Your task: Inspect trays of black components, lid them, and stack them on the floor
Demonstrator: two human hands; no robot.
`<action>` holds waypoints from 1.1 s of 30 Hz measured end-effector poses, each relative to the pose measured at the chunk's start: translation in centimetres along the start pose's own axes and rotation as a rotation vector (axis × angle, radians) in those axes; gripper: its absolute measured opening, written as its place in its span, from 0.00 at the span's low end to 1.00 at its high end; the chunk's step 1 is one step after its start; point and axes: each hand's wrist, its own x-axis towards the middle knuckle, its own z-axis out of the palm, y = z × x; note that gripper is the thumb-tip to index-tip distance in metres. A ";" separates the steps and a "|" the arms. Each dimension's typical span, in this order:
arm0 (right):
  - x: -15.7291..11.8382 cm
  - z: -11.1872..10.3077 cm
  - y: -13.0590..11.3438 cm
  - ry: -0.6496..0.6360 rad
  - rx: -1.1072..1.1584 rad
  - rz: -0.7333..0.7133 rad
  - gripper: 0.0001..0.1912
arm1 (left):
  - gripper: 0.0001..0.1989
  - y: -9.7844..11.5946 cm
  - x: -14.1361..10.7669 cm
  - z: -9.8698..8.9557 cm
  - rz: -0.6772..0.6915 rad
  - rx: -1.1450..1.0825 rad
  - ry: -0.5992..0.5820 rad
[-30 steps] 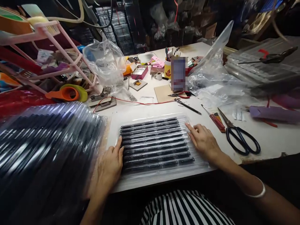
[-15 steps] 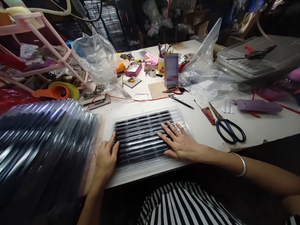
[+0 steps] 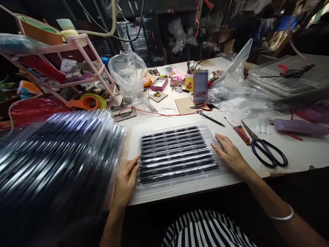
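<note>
A clear plastic tray (image 3: 177, 184) lies on the white table in front of me, with several long black strips (image 3: 177, 151) in its parallel rows. The strips stop short of the tray's right side. My left hand (image 3: 126, 178) grips the left edge of the tray, thumb and fingers bent around it. At the opposite edge, my right hand (image 3: 228, 151) holds the tray's upper right side, the thumb over the rim. Left of the tray rises a tall stack of similar filled trays (image 3: 64, 154), which blurs toward the bottom.
Scissors (image 3: 267, 151), a red-handled screwdriver (image 3: 241, 133) and a black pen (image 3: 212, 118) lie right of the tray. Pliers (image 3: 203, 107) and a yellow cup (image 3: 189, 82) stand behind. A pink rack (image 3: 84, 51) is at the back left; clear plastic boxes (image 3: 303, 82) are at the right.
My right hand has moved off the strips to the tray's right edge. My left hand stays at the left edge. The whole view has shifted, so things appear farther right.
</note>
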 end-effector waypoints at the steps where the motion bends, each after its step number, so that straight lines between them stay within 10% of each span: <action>1: -0.1 -0.1 -0.3 -0.011 0.076 0.025 0.27 | 0.19 0.0 0.0 0.1 0.005 -0.002 0.007; 13: 0.3 -3.6 -2.6 -0.088 0.881 0.362 0.27 | 0.24 1.3 -0.6 0.2 -0.020 0.175 -0.075; 18: 0.9 -3.9 -2.6 -0.212 1.202 0.334 0.28 | 0.29 0.6 -1.2 -0.3 -0.210 -0.193 0.067; 23: 2.3 -3.6 -1.2 0.054 1.313 0.420 0.14 | 0.27 0.7 -1.0 -0.2 -0.317 -0.416 0.187; 33: 2.1 -2.9 2.0 0.036 1.209 0.544 0.12 | 0.24 1.5 -0.8 1.2 -0.296 -0.122 0.188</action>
